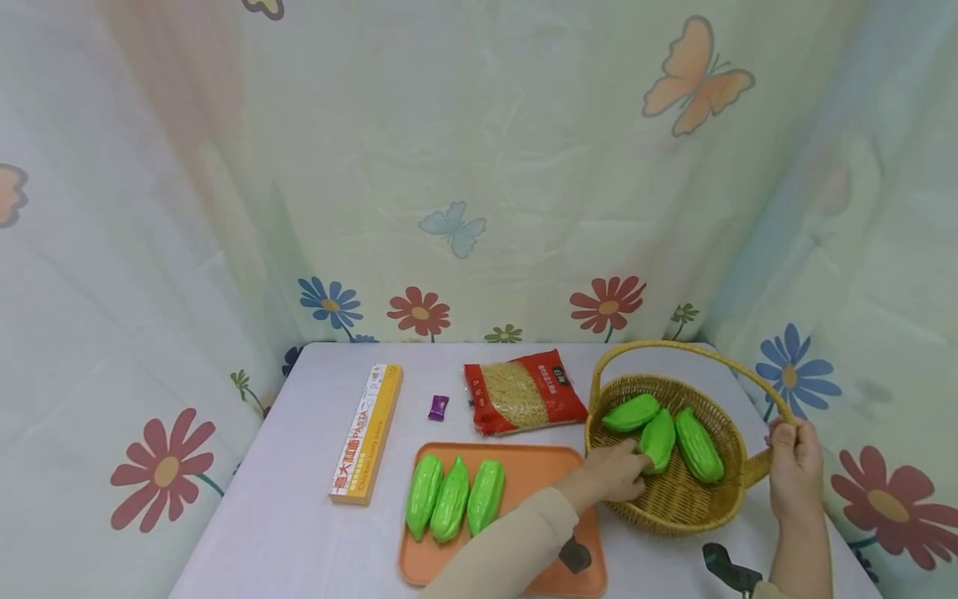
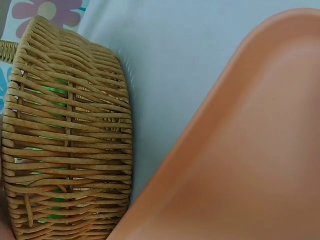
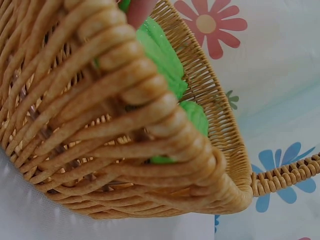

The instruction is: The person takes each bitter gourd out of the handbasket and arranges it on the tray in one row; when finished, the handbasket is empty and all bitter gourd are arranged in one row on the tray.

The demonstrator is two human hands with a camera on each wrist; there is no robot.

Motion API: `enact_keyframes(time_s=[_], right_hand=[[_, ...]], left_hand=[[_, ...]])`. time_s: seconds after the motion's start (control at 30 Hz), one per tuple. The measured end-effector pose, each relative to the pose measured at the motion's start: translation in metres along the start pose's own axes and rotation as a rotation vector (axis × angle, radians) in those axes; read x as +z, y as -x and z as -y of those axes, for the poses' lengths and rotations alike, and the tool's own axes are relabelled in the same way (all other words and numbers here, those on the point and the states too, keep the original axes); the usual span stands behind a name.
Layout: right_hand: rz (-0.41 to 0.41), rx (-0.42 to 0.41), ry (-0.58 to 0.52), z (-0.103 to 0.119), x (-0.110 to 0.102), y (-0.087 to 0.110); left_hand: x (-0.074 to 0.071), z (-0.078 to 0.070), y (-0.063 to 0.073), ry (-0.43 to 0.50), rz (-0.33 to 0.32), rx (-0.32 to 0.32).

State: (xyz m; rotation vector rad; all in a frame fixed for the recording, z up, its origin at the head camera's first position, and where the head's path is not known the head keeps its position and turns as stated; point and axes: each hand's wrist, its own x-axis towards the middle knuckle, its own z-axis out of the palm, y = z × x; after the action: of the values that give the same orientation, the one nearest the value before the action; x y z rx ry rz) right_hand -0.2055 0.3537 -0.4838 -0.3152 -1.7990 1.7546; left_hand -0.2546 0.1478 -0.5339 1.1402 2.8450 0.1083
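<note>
A wicker basket [image 1: 659, 520] stands at the right of the table with three green toy bitter melons inside. My left hand [image 1: 617, 472] reaches over its near left rim, fingers gripping the lower end of the middle bitter melon [image 1: 659, 441]. Another bitter melon [image 1: 631, 413] lies behind it, and a third bitter melon [image 1: 699, 446] lies to its right. My right hand [image 1: 795, 466] grips the basket's arched handle [image 1: 696, 350] near its right end. In the left wrist view, the basket's woven side [image 2: 70, 135] hides most of the green inside.
An orange tray [image 1: 535, 466] left of the basket carries three more bitter melons [image 1: 451, 499], partly under my left forearm. Behind it lie a red pasta bag [image 1: 516, 393] and a small purple wrapped candy [image 1: 438, 408]. A yellow pasta box [image 1: 367, 434] lies farther left.
</note>
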Motion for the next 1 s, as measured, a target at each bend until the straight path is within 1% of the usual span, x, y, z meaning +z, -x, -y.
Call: enact_keyframes(time_s=[0.17,0.23,0.3,0.4,0.47,0.6,0.67,0.77,0.87,0.9,1.0], right_hand=[[0.043,0.011,0.024,0.000,0.001,0.000],[0.056,0.017,0.028,0.000,0.001,-0.001],[0.066,0.025,0.043,0.000,0.002,-0.001],[0.070,0.030,0.052,0.000,0.004,-0.002],[0.067,0.036,0.040,0.000,0.006,-0.003],[0.057,0.034,0.003,0.001,0.009,-0.004],[0.066,0.026,-0.004,0.001,0.007,-0.003],[0.109,0.011,0.015,0.000,0.001,-0.001],[0.142,0.015,0.025,-0.001,-0.005,0.001],[0.145,0.018,0.029,-0.001,-0.007,0.001],[0.125,0.026,0.007,0.000,-0.007,0.000]], left_hand=[[-0.005,0.005,0.009,0.015,-0.034,0.032],[-0.004,0.009,0.013,0.025,-0.060,0.053],[-0.004,0.013,0.016,0.034,-0.101,0.072],[0.000,0.020,0.022,0.057,-0.189,0.094],[0.002,0.025,0.026,0.080,-0.255,0.095],[0.004,0.035,0.035,0.152,-0.377,0.066],[0.006,0.039,0.038,0.200,-0.417,0.041],[0.010,0.045,0.045,0.307,-0.426,-0.021],[0.017,0.048,0.050,0.415,-0.403,-0.083],[0.019,0.049,0.052,0.453,-0.396,-0.098],[0.023,0.049,0.055,0.527,-0.392,-0.127]])
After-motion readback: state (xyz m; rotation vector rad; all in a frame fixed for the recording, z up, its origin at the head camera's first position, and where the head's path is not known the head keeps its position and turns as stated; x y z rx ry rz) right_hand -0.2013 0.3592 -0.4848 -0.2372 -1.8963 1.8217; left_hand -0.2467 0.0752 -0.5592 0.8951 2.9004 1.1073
